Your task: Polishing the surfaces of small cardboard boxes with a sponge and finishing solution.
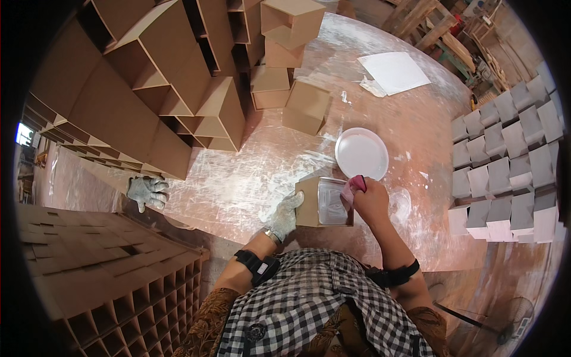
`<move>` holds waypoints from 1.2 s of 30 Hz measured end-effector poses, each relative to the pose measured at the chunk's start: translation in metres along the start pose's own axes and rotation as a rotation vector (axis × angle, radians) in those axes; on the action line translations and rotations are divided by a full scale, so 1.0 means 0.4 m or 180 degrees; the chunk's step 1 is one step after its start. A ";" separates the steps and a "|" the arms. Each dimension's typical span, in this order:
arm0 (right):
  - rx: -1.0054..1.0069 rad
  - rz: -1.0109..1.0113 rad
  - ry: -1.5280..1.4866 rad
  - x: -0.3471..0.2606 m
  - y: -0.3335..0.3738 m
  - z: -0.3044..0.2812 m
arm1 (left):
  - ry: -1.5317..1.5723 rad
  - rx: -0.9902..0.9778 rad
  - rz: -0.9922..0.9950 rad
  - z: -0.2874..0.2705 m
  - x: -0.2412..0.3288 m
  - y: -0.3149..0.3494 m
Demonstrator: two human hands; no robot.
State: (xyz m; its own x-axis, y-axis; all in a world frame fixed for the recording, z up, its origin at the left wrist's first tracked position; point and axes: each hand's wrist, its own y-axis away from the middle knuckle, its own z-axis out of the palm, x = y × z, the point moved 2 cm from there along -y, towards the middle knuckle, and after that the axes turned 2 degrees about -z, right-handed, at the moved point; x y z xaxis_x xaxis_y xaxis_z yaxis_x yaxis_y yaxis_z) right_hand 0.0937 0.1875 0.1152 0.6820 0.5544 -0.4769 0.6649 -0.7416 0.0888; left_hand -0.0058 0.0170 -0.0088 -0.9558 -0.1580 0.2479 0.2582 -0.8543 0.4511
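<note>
Brown box (307, 208) looks light, stiff, likely slick on its whitish face; grip bare sides, where left hand (285, 215) fingers wrap, right hand (373, 203) fingers pinching a pink applicator (348, 191).

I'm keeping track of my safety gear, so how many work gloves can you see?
2: one work glove worn on the left hand, and another grey glove at the table's left edge. More could be hidden behind the boxes.

On the table (238, 190), a dish (361, 153) lies beyond and right of the nearest box (311, 209), paper (395, 72) farther behind.
</note>
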 end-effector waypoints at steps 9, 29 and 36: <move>0.0815 -0.0920 -0.0747 -0.068 0.036 0.081 | -0.0008 -0.0137 -0.0078 0.012 0.000 0.012; 0.0308 0.0147 -0.0448 0.100 -0.025 0.004 | 0.0031 -0.1801 -0.1147 0.033 0.060 -0.120; 0.0099 -0.0303 -0.0888 0.102 -0.039 -0.004 | -0.1344 -0.1070 -0.0474 0.007 0.063 -0.099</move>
State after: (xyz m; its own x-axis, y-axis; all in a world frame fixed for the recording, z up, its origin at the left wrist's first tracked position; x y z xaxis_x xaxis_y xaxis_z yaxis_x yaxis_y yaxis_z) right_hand 0.1119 0.2223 0.0956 0.5042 0.4999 -0.7042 0.7092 -0.7049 0.0074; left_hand -0.0397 0.0480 -0.0180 -0.8214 0.1294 0.5556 -0.0002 -0.9740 0.2265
